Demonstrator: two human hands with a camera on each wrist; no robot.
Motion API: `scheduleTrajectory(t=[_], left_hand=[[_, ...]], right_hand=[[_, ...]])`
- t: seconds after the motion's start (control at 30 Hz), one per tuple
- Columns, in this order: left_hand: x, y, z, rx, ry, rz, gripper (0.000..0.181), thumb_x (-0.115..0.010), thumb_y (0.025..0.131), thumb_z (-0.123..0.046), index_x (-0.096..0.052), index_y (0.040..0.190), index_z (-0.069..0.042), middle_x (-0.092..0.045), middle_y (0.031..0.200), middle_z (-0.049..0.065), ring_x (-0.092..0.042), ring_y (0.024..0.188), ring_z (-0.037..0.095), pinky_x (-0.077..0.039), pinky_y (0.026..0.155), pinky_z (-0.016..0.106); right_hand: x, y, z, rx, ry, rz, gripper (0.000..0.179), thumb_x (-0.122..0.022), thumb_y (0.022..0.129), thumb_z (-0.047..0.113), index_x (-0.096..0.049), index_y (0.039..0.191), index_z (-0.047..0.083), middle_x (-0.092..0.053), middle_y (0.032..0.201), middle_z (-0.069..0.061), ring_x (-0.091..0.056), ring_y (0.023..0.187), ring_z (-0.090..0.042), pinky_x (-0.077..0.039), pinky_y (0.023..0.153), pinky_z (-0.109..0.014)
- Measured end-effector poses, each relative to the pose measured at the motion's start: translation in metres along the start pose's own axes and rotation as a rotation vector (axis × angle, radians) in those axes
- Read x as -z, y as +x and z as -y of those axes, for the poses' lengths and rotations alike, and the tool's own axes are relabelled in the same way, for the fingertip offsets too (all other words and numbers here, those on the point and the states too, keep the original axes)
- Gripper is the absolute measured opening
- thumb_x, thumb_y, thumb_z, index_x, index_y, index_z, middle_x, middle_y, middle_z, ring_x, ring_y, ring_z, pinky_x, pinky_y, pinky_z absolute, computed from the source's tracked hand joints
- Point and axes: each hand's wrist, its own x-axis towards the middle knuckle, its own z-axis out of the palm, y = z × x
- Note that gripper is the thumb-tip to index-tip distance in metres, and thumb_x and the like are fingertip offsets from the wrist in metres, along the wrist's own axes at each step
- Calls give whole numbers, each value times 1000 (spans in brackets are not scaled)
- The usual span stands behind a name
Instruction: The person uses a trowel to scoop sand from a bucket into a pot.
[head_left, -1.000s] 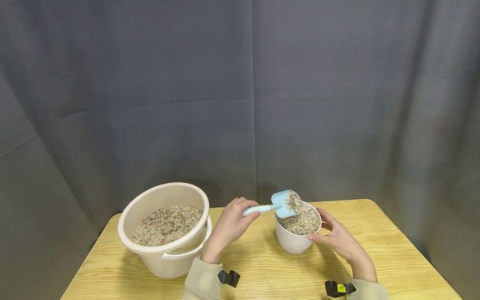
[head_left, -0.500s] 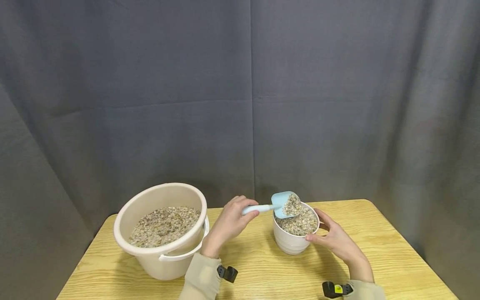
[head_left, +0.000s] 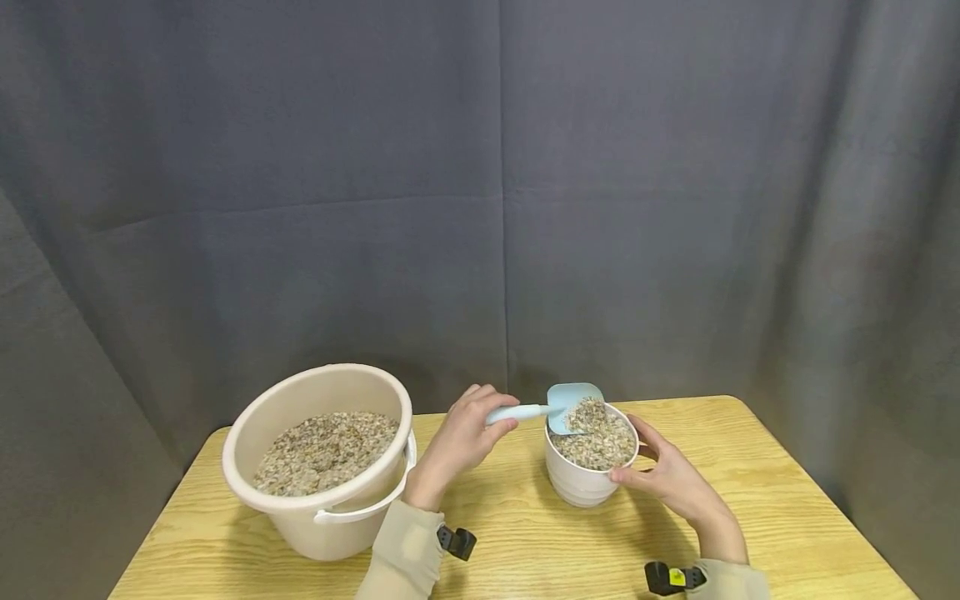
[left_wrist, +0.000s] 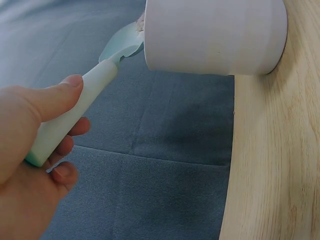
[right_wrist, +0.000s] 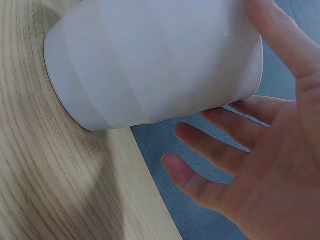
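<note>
My left hand (head_left: 462, 433) grips the pale handle of a light-blue hand shovel (head_left: 564, 398), thumb along the top in the left wrist view. The shovel's blade is tilted over the rim of a white ribbed pot (head_left: 585, 486), and small gravel (head_left: 596, 446) on the blade meets the gravel filling the pot nearly to its rim. My right hand (head_left: 678, 485) holds the pot from the right side, thumb at the near rim and fingers behind. In the right wrist view, the lower fingers (right_wrist: 195, 182) spread away from the pot wall (right_wrist: 150, 60).
A large cream bucket (head_left: 330, 537) with more gravel (head_left: 330, 450) stands at the left of the wooden table (head_left: 517, 558). Its white handle (head_left: 367, 510) hangs down beside my left forearm. A grey curtain (head_left: 480, 208) hangs behind the table's back edge.
The shovel's blade has tipped further over the pot, and its gravel has slid toward the gravel inside. My right hand keeps its hold on the pot.
</note>
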Motion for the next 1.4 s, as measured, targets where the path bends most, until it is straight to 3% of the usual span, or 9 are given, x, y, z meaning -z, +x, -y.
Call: scheduleTrajectory(t=[0.27, 0.83, 1.17, 1.4], left_hand=[[0, -1, -3, -39, 45, -34, 23, -77, 85, -15, -72, 107, -10, -62, 89, -6, -48, 84, 12, -42, 73, 28], [2, -2, -2, -5, 73, -87, 25, -77, 84, -11, -72, 109, -11, -63, 94, -5, -49, 86, 13, -43, 74, 29], [-7, -2, 4, -46, 73, -158, 27, -77, 83, -4, -72, 109, -10, -62, 95, -3, -50, 88, 15, -43, 76, 30], [-16, -1, 5, -69, 63, -168, 27, -76, 83, -3, -72, 109, -10, -61, 96, -3, -49, 91, 16, -43, 79, 30]], right_hand=[[1, 0, -2, 9, 6, 5, 94, -81, 80, 14, -23, 152, -1, -39, 145, -26, -43, 124, -44, -50, 80, -34], [0, 1, 1, -24, -9, 2, 96, -82, 80, 17, -22, 153, 0, -38, 146, -26, -43, 125, -43, -50, 82, -35], [-1, 2, 1, -25, -6, 4, 95, -82, 80, 18, -23, 152, 0, -38, 145, -26, -42, 126, -44, -50, 82, -35], [-1, 1, 1, -21, -26, -1, 95, -81, 81, 19, -22, 152, 0, -40, 144, -27, -43, 125, -45, -50, 82, -36]])
